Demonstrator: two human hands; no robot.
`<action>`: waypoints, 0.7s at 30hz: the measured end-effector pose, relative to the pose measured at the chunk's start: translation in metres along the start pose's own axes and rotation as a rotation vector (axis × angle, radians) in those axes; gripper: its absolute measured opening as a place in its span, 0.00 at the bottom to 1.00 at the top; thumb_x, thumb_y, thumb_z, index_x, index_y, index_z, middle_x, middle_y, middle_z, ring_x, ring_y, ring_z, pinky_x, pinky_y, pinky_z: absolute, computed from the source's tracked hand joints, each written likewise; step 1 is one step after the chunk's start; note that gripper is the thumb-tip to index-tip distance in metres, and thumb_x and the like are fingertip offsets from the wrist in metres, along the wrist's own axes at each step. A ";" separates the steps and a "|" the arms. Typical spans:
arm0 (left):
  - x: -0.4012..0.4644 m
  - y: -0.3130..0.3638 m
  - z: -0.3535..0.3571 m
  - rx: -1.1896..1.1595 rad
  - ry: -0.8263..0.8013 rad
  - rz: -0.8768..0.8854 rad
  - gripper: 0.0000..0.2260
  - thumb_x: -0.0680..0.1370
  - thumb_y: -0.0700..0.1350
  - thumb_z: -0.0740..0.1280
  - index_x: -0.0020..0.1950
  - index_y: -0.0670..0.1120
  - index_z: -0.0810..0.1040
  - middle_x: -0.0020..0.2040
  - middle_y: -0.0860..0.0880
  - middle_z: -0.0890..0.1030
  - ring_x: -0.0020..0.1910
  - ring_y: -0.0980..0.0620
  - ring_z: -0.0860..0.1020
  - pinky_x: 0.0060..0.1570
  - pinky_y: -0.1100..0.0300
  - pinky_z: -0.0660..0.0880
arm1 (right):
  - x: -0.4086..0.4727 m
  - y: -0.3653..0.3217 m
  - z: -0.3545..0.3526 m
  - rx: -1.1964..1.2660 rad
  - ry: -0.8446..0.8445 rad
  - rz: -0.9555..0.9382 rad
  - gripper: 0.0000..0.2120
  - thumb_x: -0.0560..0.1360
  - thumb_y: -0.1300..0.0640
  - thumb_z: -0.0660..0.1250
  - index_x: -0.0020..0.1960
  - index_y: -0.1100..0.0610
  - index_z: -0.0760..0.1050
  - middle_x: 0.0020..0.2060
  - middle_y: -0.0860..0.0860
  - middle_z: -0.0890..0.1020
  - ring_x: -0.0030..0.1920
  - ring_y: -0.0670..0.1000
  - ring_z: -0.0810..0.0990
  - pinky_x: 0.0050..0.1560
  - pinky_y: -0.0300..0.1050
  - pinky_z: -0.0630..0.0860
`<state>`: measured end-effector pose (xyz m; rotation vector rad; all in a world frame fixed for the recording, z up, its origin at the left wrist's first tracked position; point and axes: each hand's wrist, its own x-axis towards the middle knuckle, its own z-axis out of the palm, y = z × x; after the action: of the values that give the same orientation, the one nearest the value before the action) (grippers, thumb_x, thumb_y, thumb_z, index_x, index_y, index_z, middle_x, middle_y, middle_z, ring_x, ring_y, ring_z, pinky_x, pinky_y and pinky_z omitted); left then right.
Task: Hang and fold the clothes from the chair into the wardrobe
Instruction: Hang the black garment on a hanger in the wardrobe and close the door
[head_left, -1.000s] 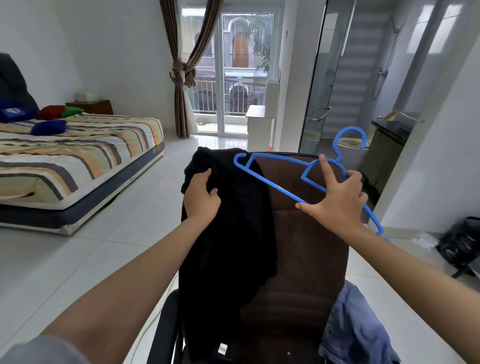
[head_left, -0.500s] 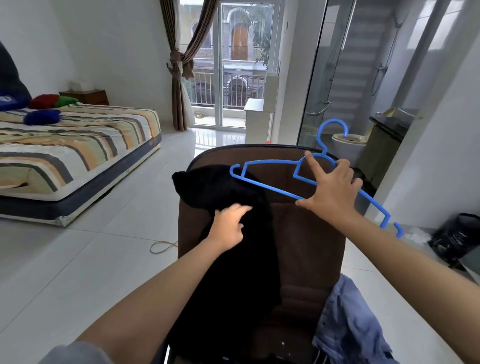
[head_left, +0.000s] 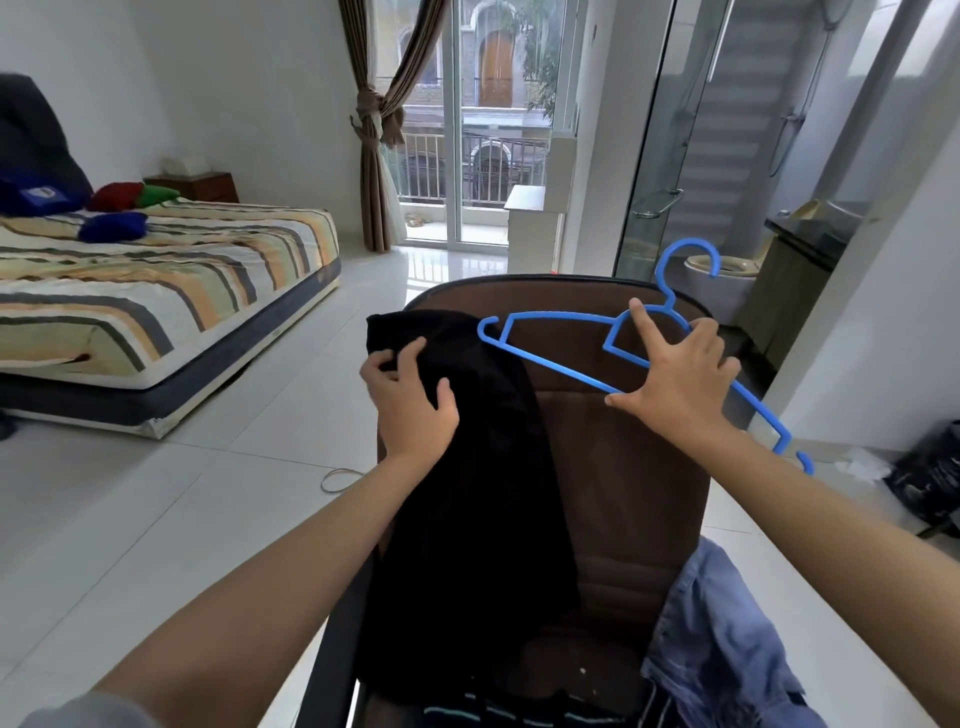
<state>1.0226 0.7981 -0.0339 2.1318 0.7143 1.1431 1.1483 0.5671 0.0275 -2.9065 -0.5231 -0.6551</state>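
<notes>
A black garment hangs over the left side of the brown chair backrest. My left hand grips the garment near its top edge. My right hand holds a blue plastic hanger in front of the chair's top, hook pointing up and right. A blue denim garment lies on the seat at the lower right, and a dark striped piece shows at the bottom edge. No wardrobe is in view.
A low bed with a striped cover fills the left side. A cord loop lies on the white tile floor. A glass bathroom partition and toilet stand behind the chair. A black bag sits at the right wall.
My left hand moved from the garment's middle up and left to its top edge and closed on the cloth. The hanger in my right hand stayed at about the same place.
</notes>
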 end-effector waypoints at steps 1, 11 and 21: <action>0.006 0.001 -0.004 0.023 0.008 -0.062 0.27 0.73 0.46 0.69 0.70 0.53 0.65 0.70 0.43 0.57 0.64 0.46 0.65 0.59 0.55 0.70 | 0.000 0.000 0.000 0.001 -0.002 0.001 0.56 0.60 0.34 0.75 0.76 0.39 0.43 0.61 0.62 0.62 0.58 0.61 0.67 0.58 0.59 0.67; 0.060 -0.001 -0.044 -0.215 -0.279 -0.197 0.24 0.69 0.36 0.74 0.63 0.48 0.75 0.57 0.50 0.77 0.60 0.49 0.74 0.61 0.54 0.73 | -0.003 -0.002 0.000 0.008 -0.040 0.021 0.56 0.60 0.34 0.75 0.76 0.39 0.42 0.61 0.62 0.62 0.58 0.61 0.67 0.57 0.58 0.68; 0.067 0.042 -0.072 0.298 -0.343 0.012 0.13 0.72 0.58 0.68 0.36 0.51 0.71 0.38 0.53 0.76 0.44 0.49 0.74 0.49 0.53 0.64 | -0.021 -0.002 -0.012 0.086 -0.065 -0.010 0.56 0.59 0.33 0.75 0.76 0.38 0.43 0.62 0.61 0.61 0.59 0.61 0.67 0.57 0.57 0.68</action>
<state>1.0006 0.8350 0.0641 2.4993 0.7470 0.6791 1.1251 0.5607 0.0292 -2.8539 -0.5596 -0.5270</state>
